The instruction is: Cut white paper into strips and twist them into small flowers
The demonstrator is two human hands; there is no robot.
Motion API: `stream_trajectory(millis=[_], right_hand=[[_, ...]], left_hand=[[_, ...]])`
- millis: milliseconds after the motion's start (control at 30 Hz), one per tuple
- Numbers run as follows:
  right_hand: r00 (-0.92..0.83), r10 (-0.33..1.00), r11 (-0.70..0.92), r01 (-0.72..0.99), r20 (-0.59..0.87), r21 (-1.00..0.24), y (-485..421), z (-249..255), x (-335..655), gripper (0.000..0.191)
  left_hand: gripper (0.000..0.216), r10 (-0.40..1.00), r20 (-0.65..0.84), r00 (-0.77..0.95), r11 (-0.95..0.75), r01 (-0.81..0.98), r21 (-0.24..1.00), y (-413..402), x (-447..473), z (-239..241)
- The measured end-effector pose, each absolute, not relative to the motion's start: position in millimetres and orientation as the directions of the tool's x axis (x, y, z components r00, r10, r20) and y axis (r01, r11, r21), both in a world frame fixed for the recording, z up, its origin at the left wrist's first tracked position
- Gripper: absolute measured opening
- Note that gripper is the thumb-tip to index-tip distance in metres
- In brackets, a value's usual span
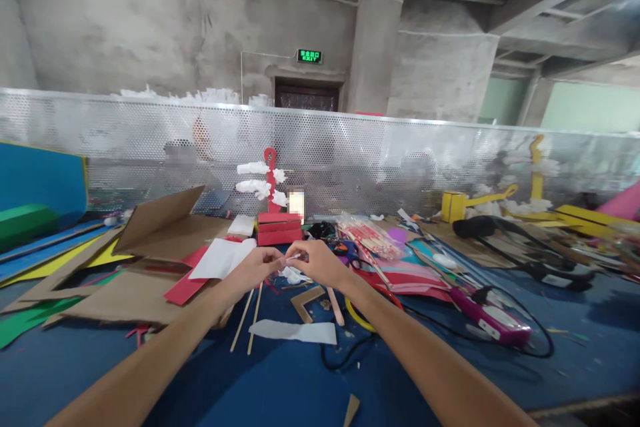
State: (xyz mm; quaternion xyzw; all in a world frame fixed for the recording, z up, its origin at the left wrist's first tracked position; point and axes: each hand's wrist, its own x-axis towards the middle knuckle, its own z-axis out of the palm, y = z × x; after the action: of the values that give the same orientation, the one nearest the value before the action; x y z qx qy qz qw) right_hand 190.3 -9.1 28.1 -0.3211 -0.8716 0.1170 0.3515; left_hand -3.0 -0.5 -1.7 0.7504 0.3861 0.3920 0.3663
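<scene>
My left hand and my right hand meet over the middle of the table. Pinched between the fingertips of both is a small, thin piece of white paper. Just below it lies crumpled white paper, partly hidden by the fingers. Behind the hands stands a red box with a red hooked post that carries frilly white paper pieces. Nearer to me are a torn white paper strip, two thin wooden sticks and an L-shaped cardboard piece.
Cardboard sheets and a white sheet lie left. At right are a bag of sticks, a purple power strip with a black cable, and black straps. A perforated metal panel edges the table's far side.
</scene>
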Motion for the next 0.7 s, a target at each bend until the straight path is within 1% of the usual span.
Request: stream_trajectory(millis=[200,400,600,700], right_hand=[[-0.531,0.643,0.765,0.476,0.553,-0.433,-6.4,24.5,190.0,0.021],[-0.519,0.643,0.759,0.530,0.563,-0.379,-3.8,23.0,191.3,0.021],[-0.544,0.600,0.788,0.529,0.586,-0.315,-1.3,23.9,191.5,0.017],[-0.555,0.597,0.791,0.525,0.579,-0.313,0.3,24.8,192.4,0.018]], left_hand=[[0.031,0.860,0.332,0.388,-0.456,0.289,0.841,1.5,-4.1,-4.4],[0.029,0.855,0.360,0.372,-0.481,0.312,0.819,0.4,-4.1,-3.1],[0.030,0.854,0.361,0.375,-0.485,0.322,0.813,-0.9,-3.0,-1.5],[0.029,0.852,0.363,0.378,-0.488,0.321,0.812,-1.0,-3.0,-1.1]])
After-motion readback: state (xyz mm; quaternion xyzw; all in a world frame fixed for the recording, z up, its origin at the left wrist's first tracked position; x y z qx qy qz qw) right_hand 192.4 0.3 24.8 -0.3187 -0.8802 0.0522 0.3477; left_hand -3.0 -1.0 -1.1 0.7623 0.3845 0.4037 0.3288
